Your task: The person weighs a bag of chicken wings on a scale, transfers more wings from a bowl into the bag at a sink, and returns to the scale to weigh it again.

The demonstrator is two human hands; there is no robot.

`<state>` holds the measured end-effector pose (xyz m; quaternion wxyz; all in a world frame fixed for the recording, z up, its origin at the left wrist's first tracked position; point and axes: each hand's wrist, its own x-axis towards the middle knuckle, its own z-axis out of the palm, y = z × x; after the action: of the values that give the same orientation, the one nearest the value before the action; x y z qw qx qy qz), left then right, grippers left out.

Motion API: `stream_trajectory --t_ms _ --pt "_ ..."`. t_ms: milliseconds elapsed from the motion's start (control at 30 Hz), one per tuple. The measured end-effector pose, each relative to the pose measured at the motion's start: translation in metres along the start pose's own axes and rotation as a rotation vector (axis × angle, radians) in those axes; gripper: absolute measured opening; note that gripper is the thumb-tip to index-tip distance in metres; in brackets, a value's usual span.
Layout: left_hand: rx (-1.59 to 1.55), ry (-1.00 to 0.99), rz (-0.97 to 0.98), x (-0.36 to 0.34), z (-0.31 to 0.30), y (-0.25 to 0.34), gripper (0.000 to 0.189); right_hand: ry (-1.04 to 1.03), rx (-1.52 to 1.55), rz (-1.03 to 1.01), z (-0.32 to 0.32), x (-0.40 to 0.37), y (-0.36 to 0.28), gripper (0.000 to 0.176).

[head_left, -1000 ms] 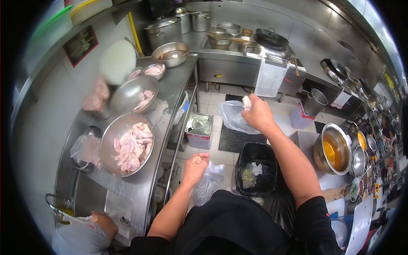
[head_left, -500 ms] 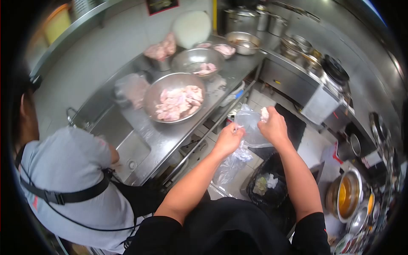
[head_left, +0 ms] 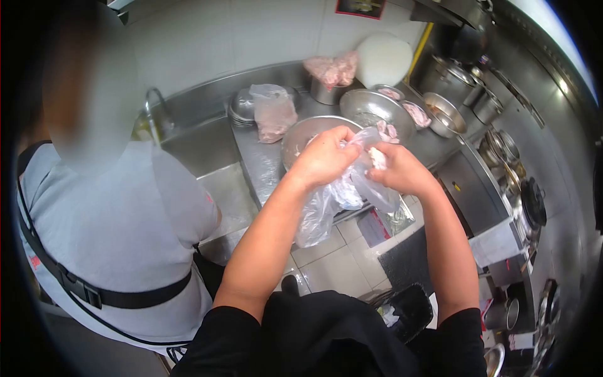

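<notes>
"Main item?"
"Clear plastic bag, pinched by left hand and right hand, in the air at the table's front edge."
"Extras?"
"White scrap in right, material unclear. Crumpled plastic hangs under left."
"Behind?"
"Steel bowl, front edge, partly hidden. Bagged raw meat, near sink-side edge. White round board, back edge."

Co-worker: blocks my left side.
Steel bowl: stands in my way ahead.
Floor tiles: I could pass downward here, beside the plastic bag.
</notes>
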<state>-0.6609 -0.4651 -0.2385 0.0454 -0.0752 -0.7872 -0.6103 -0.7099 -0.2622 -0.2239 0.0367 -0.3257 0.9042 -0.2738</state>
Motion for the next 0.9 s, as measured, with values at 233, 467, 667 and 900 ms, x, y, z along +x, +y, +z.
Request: stream_trajectory --t_ms 233,467,667,900 --pt "0.283 0.385 0.046 0.010 -0.083 -0.032 0.027 -0.222 0.430 0.139 0.057 0.138 -0.040 0.064" --pt "0.529 0.668 -0.234 0.002 -0.129 -0.017 0.031 -0.417 0.918 0.220 0.128 0.209 -0.080 0.099" --pt "0.584 0.806 -0.287 0.024 -0.158 -0.067 0.031 -0.347 0.623 0.125 0.145 0.262 -0.068 0.101" --pt "0.499 0.776 -0.421 0.039 -0.158 -0.133 0.032 -0.489 0.802 0.105 0.127 0.300 -0.023 0.064"
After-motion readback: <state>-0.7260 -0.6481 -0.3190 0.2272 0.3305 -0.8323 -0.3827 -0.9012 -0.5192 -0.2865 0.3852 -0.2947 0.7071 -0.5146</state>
